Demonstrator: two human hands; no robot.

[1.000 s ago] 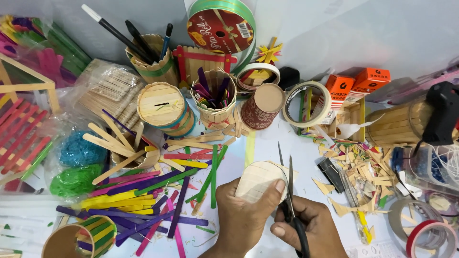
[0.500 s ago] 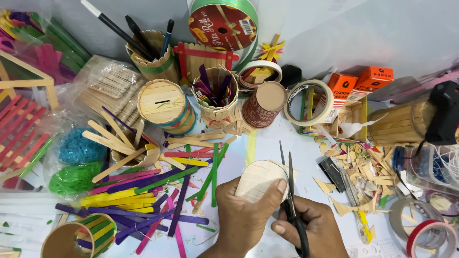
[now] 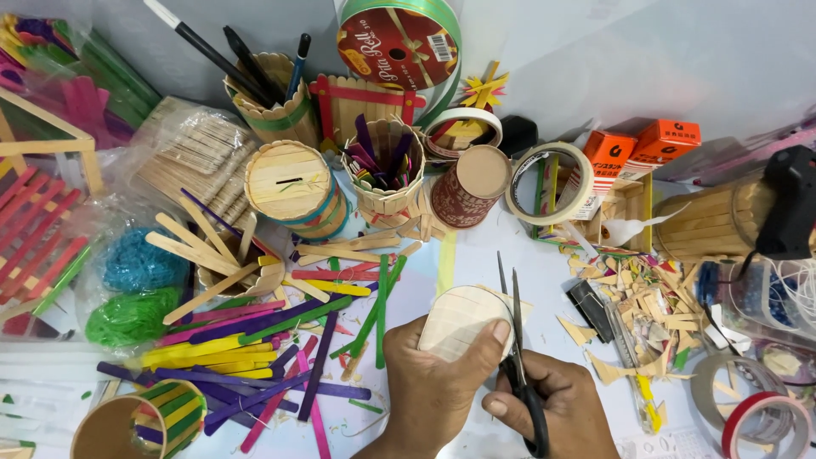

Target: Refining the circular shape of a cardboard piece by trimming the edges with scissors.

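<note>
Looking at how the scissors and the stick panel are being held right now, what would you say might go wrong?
1. The left hand grips the rounded stick panel with its thumb right beside the open scissors; a slip might nick it.
2. The blades point towards the paper cup, which a push forward might topple.
3. Offcuts may fly into the wood scrap pile.
</note>
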